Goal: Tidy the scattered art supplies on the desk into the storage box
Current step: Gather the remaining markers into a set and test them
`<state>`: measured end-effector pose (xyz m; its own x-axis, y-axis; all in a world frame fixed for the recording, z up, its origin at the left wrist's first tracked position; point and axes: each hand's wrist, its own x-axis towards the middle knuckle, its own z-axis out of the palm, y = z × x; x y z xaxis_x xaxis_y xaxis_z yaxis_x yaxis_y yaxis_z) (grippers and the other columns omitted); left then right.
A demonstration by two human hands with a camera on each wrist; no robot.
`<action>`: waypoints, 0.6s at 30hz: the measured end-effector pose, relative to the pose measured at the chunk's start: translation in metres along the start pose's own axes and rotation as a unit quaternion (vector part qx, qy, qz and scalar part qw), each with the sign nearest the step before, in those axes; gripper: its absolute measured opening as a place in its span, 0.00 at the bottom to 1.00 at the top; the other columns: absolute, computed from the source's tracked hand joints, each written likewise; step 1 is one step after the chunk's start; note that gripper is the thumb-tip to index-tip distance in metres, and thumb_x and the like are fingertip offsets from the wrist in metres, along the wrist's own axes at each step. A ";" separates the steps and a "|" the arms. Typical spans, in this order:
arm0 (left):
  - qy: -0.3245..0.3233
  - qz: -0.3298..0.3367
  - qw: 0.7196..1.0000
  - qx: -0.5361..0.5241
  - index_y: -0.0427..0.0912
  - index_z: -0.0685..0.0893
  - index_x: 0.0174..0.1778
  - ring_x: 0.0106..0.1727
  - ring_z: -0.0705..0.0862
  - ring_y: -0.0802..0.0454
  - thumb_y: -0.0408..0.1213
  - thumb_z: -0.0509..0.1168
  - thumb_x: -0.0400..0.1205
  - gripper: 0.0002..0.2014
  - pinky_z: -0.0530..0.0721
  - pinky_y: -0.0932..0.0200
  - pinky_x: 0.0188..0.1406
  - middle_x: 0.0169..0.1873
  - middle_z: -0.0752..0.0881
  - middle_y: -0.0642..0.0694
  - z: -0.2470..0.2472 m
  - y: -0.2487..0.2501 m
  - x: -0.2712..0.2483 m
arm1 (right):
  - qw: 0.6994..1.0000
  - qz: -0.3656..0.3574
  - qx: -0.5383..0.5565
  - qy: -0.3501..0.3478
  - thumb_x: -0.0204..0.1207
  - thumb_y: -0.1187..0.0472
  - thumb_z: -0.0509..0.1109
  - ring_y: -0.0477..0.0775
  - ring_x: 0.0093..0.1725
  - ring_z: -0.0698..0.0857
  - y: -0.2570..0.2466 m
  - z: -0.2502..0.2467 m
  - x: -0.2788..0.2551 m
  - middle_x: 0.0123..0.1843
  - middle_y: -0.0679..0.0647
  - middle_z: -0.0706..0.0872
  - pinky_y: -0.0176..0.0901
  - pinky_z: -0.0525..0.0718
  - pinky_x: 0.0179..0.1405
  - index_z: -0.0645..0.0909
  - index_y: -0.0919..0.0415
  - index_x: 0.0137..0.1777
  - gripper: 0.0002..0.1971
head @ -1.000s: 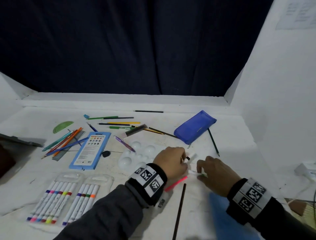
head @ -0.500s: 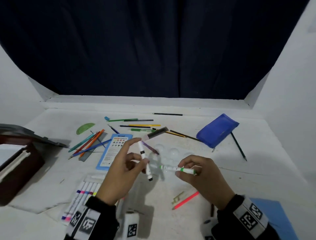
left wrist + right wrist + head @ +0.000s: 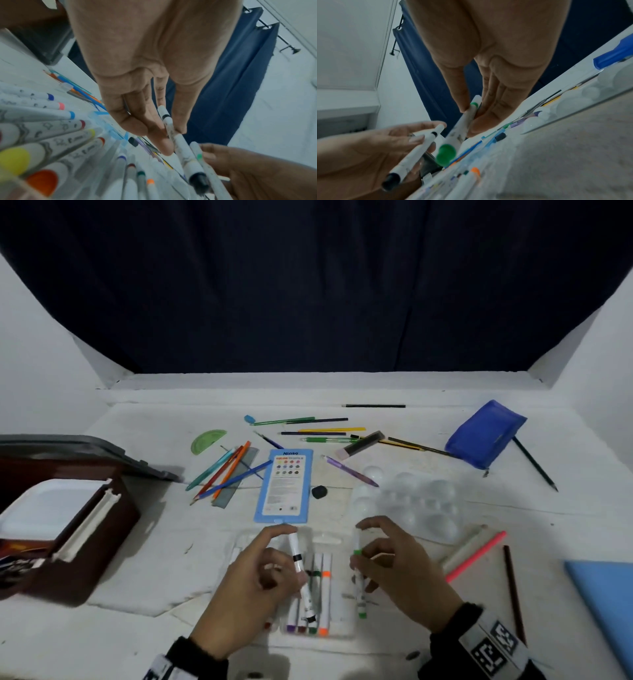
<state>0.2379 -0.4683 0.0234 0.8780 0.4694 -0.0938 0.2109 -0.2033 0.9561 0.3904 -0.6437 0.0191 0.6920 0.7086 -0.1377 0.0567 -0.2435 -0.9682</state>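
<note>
My left hand (image 3: 286, 556) pinches a white marker with a black cap (image 3: 297, 563) between thumb and fingers, as the left wrist view (image 3: 181, 147) confirms. My right hand (image 3: 363, 546) pinches a white marker with a green cap (image 3: 358, 577), seen close in the right wrist view (image 3: 464, 121). Both markers point roughly upright over a clear plastic marker tray (image 3: 246, 541) that holds several capped markers (image 3: 325, 594). The brown storage box (image 3: 85, 559) stands open at the left edge, its grey lid (image 3: 85, 446) behind it.
Coloured pencils (image 3: 226, 470), a green protractor (image 3: 207, 440), a blue marker card (image 3: 287, 484), a black eraser (image 3: 319, 491) and a white palette (image 3: 411, 501) lie beyond my hands. A blue pencil case (image 3: 486, 433) sits far right. A pink pen (image 3: 476, 556), brown pencil (image 3: 512, 587) and blue sheet (image 3: 606, 604) lie right.
Both hands picked markers up off the desk near the pink pen and carried them left, over the marker tray. The markers turned from slanted to nearly upright.
</note>
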 end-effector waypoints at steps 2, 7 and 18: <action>-0.036 0.009 0.999 0.031 0.59 0.79 0.66 0.32 0.85 0.52 0.34 0.78 0.76 0.26 0.85 0.56 0.42 0.36 0.85 0.45 0.004 -0.003 0.005 | 1.000 0.009 -0.010 0.011 0.75 0.67 0.75 0.56 0.31 0.88 0.002 0.008 -0.003 0.33 0.55 0.87 0.44 0.88 0.33 0.76 0.48 0.57 0.17; -0.106 0.034 0.983 0.147 0.67 0.75 0.63 0.33 0.85 0.60 0.42 0.78 0.76 0.26 0.85 0.64 0.40 0.40 0.86 0.49 0.014 -0.004 0.021 | 0.999 0.021 -0.046 0.011 0.73 0.68 0.77 0.57 0.32 0.90 0.001 0.018 -0.007 0.36 0.58 0.86 0.50 0.91 0.36 0.78 0.49 0.53 0.16; -0.190 0.028 0.939 0.285 0.60 0.67 0.79 0.42 0.84 0.65 0.54 0.75 0.76 0.36 0.79 0.75 0.39 0.46 0.85 0.58 0.022 0.002 0.040 | 0.949 -0.009 -0.315 -0.014 0.72 0.54 0.78 0.44 0.45 0.84 -0.002 0.012 -0.001 0.54 0.45 0.81 0.31 0.82 0.46 0.78 0.47 0.70 0.26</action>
<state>0.2831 -0.4691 0.0155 0.9617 0.1250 -0.2441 0.2603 -0.6961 0.6691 0.3807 -0.6359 0.0188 0.6681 0.7316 -0.1356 0.4942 -0.5725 -0.6542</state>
